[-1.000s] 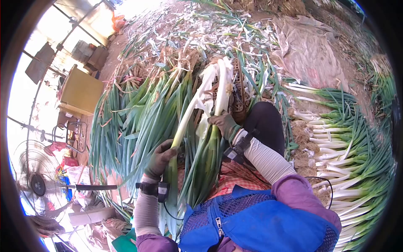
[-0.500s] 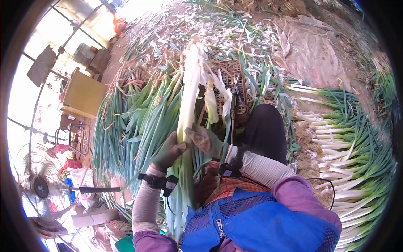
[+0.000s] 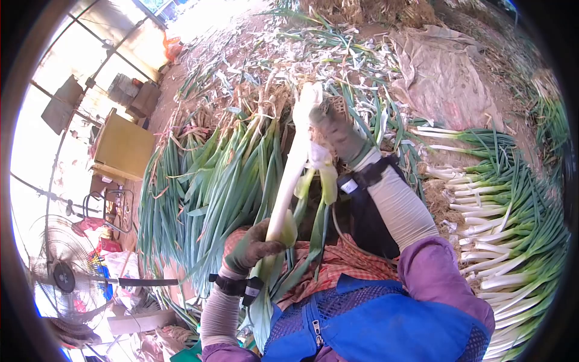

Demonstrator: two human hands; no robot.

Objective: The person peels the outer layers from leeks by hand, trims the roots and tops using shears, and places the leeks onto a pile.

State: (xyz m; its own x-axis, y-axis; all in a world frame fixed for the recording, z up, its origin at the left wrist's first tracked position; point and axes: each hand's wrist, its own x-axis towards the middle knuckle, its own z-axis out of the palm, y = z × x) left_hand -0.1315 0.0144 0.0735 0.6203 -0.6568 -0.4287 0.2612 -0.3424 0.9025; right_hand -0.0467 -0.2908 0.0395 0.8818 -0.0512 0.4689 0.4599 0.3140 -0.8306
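Observation:
My left hand (image 3: 256,244), in a dark, soiled glove, is closed around the lower part of a large green onion (image 3: 293,175). The stalk slants upward, its thick white end farthest from me and its green leaves falling past my wrist onto my lap. At that white end is my gloved right hand (image 3: 344,136), against or very close to the stalk. Its fingers are blurred, so their grip cannot be made out. Loose outer layers (image 3: 325,178), pale above and yellow-green below, hang from the stalk beneath my right hand.
Untrimmed green onions (image 3: 211,175) lie heaped to the left. Cleaned ones (image 3: 488,235) lie in a long row at right. Behind my right hand is a plastic crate (image 3: 336,104), partly hidden. Peelings (image 3: 241,51) litter the ground ahead. A fan (image 3: 63,277) stands at far left.
My right hand has moved from beside my left hand up to the white end. My left hand has come slightly down, and the stalk now leans farther right.

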